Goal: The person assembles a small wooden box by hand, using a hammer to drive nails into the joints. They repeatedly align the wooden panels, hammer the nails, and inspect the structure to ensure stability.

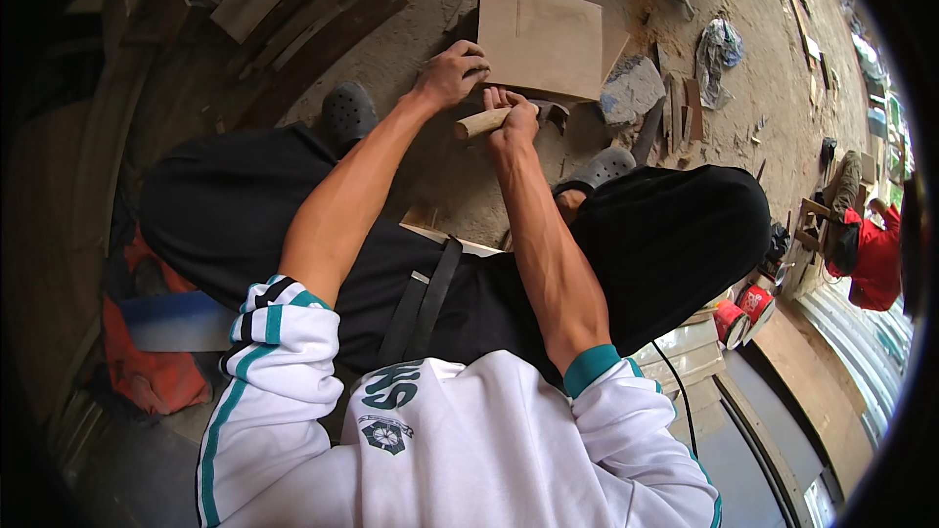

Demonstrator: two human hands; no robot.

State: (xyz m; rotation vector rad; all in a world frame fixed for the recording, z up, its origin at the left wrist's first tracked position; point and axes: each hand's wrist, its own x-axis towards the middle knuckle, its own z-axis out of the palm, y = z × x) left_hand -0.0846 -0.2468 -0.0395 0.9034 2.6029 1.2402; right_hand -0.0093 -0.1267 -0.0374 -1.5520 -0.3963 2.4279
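A flat, light-brown wooden panel (543, 39) with a thin line near its left side lies in front of me, its near edge in shadow. At its near left corner is my left hand (454, 73), fingers curled in; whether a small thing is pinched there is too small to tell. Just below the near edge, my right hand (514, 123) is closed round the pale wooden handle (479, 124) of what looks like a hammer. Some right fingertips stretch toward the panel. A dark part (556, 114), seemingly the hammer's head, shows beyond that hand.
A grey stone block (631, 91) sits right of the panel, with wood offcuts (685, 110) and a crumpled plastic bag (720, 54) farther right. Long planks (323, 29) lie at the far left. My clog-shod feet flank the work. Red cans (743, 315) stand at right.
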